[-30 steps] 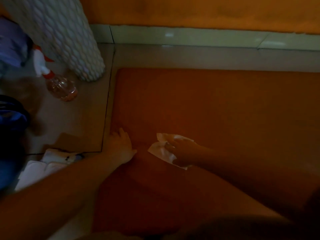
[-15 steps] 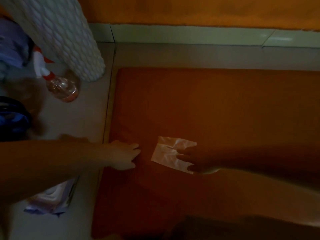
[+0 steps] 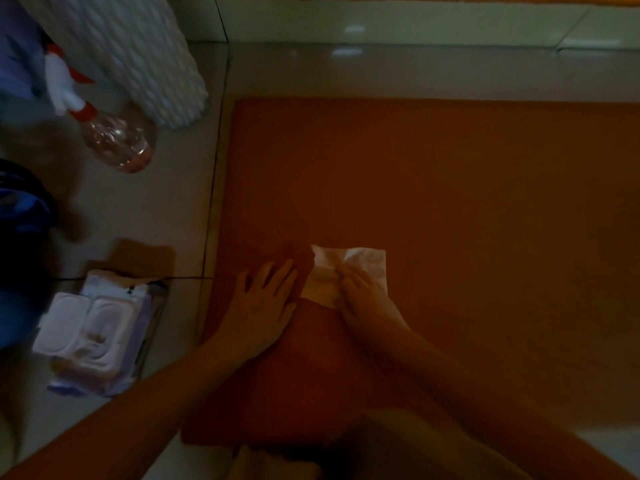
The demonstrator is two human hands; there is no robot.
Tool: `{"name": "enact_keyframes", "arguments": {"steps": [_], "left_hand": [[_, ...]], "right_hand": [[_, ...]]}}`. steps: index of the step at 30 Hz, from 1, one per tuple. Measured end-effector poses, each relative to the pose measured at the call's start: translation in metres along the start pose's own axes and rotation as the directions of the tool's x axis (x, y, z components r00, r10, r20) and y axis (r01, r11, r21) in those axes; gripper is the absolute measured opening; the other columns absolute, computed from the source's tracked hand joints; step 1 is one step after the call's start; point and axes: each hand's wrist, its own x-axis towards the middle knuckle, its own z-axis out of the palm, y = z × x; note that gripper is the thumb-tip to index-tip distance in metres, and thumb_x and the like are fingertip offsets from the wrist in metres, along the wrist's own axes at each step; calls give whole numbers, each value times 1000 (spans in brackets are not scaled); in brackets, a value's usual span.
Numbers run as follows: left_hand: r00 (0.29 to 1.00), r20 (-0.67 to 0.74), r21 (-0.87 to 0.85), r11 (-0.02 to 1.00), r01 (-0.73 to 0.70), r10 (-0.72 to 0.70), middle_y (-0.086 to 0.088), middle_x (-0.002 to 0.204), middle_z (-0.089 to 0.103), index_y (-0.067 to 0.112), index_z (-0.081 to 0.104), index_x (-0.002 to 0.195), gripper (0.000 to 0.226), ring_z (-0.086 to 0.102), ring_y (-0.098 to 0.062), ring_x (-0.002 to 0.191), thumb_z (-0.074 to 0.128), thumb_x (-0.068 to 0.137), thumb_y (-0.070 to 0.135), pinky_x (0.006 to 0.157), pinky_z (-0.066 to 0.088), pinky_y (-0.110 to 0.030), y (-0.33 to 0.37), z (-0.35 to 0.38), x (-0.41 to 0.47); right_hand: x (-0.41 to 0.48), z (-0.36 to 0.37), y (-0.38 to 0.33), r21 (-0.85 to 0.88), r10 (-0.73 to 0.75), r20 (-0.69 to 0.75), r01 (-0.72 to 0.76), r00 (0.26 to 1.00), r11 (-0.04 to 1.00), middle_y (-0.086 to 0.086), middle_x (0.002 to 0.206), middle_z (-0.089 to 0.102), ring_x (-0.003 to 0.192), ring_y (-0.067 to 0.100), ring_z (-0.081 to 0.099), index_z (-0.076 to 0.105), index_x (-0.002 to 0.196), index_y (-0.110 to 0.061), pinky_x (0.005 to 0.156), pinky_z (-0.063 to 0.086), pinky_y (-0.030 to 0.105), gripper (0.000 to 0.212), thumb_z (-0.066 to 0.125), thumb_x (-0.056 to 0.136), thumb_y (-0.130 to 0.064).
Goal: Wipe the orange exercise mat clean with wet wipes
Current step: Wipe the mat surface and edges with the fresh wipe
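The orange exercise mat lies flat on the tiled floor and fills the middle and right of the view. A white wet wipe is spread on its left part. My right hand presses flat on the wipe's near half, fingers straight. Just left of the wipe, my left hand rests flat on the mat with fingers spread. Both forearms reach in from the bottom edge.
A pack of wet wipes with pale lids lies on the floor left of the mat. A clear spray bottle with a white and red trigger lies further back. A white textured column stands beside it. Dark blue fabric is at the far left. A tiled skirting runs along the wall.
The wipe now lies spread flat under my right hand's straight fingers. My left hand has moved onto the mat and opened flat. The view has shifted, showing the wipes pack fully.
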Motion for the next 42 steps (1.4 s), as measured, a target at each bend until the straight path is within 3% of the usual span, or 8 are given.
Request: {"name": "enact_keyframes", "arguments": {"steps": [6, 9, 14, 22, 29, 33, 37, 42], "left_hand": [[1000, -31, -93, 996, -1, -2, 2, 155, 31, 20, 40, 146, 69, 32, -25, 141, 11, 92, 50, 110, 28, -55, 1, 9, 0], [999, -47, -108, 994, 5, -10, 7, 161, 7, 25, 16, 153, 79, 8, -19, 148, -8, 83, 55, 117, 7, -49, 2, 12, 0], [997, -22, -115, 991, 67, -70, 6, 162, -7, 24, 2, 155, 64, -7, -18, 149, 8, 99, 55, 117, 1, -48, 11, 10, -1], [994, 7, -75, 991, 113, -113, 3, 161, -14, 21, -4, 155, 66, -12, -22, 148, 15, 100, 54, 119, 1, -51, 22, 9, -2], [991, -55, -45, 992, 122, -124, -1, 162, 3, 18, 12, 154, 59, 4, -27, 148, 21, 103, 46, 117, 13, -49, 32, 9, -7], [990, -55, -85, 988, 126, -131, -2, 161, 8, 17, 15, 154, 57, 8, -27, 147, 22, 103, 44, 116, 17, -47, 35, 2, -11], [993, 28, -132, 984, 117, -114, -2, 162, 1, 18, 10, 155, 59, 2, -26, 148, 20, 103, 46, 118, 13, -49, 31, -4, -15], [990, 63, -139, 981, 132, -124, -3, 162, 1, 17, 10, 155, 61, 1, -27, 148, 21, 103, 47, 118, 13, -53, 32, -9, -17]], "right_hand": [[-30, -24, 38, -228, -5, 29, 11, 1000, 974, 3, 147, 39, 135, 19, 35, 40, 141, -20, 100, 41, 32, 42, 44, 100, -27], [-20, -21, 41, -123, 78, 7, -77, 997, 989, 0, 160, 12, 146, 22, 10, 13, 153, -26, 114, 22, 42, 60, 42, 101, -25], [-53, 6, 35, -48, -33, 165, 41, 986, 998, -8, 159, -10, 142, 12, -18, 3, 153, -29, 116, -9, 37, 53, 26, 105, -29], [-89, -14, 80, -199, 231, 153, -199, 961, 960, -6, 153, -23, 140, 15, -21, -7, 151, -30, 117, -5, 45, 59, 17, 100, -46], [-124, 17, 56, -117, 91, 198, -68, 976, 991, -6, 149, -25, 139, 14, -23, -19, 141, -31, 113, -15, 36, 88, -13, 68, -80], [-150, 5, 60, -143, 191, 205, -163, 960, 976, 16, 149, 35, 135, 34, 35, 17, 147, -6, 99, 40, 59, 99, 66, 73, -51], [-147, -7, 47, -109, 311, 109, -299, 944, 948, 0, 161, 4, 148, 18, 0, 11, 153, -20, 120, -1, 38, 96, -1, 71, -69], [-154, -20, 51, -139, 244, 318, -210, 916, 968, 4, 160, -13, 147, 24, -12, -8, 152, -16, 118, 0, 44, 64, 33, 104, -31]]}}
